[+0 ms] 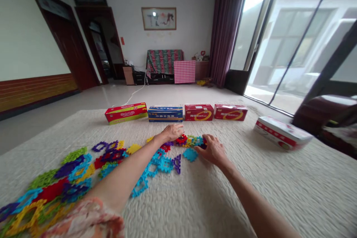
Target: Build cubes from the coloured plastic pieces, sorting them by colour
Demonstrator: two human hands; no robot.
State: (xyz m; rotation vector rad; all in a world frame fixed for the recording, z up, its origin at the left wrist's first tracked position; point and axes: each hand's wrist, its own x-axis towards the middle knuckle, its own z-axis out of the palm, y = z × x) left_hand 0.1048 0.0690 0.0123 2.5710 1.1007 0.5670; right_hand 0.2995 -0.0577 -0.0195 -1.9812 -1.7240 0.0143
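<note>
Colourful interlocking plastic pieces lie in a short row between my hands, among them a red piece and a light blue one. My left hand reaches over the row's left end, its fingers stretched out towards the red piece; its fingertips are partly hard to see. At the right end, my right hand curls its thumb and fingers around a dark blue piece, which is mostly hidden. Just below the row are a flat light blue square piece and a purple triangular piece.
A large pile of loose pieces spreads to the left on the quilted mat. Behind my hands stand a red-and-green box, a blue box and two red boxes. A white-and-red box sits at right.
</note>
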